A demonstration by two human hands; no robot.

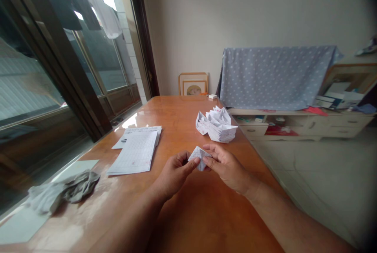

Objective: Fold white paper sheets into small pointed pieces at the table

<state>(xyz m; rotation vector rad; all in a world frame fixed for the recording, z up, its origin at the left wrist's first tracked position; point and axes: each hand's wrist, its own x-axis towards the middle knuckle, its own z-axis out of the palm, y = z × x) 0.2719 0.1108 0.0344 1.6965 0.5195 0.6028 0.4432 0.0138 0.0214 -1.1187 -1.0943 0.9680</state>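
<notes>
Between my hands is a small folded piece of paper (200, 153), white with faint printed or written lines and shaped like a diamond. My left hand (178, 170) pinches its left side, thumb on the front face. On the right side, my right hand (225, 164) grips it with the thumb in front and the fingers partly behind. The paper is held above the table, and its back is hidden. Just beyond my right hand sits a nested stack of folded paper boats (218, 125).
Written sheets (132, 153) lie left on the wooden table (176, 115). Further left is a crumpled grey cloth (81, 185) over pale sheets. A small white box (212, 97) stands at the far edge. A spotted blue cloth (273, 76) hangs over something on the low cabinet (312, 127).
</notes>
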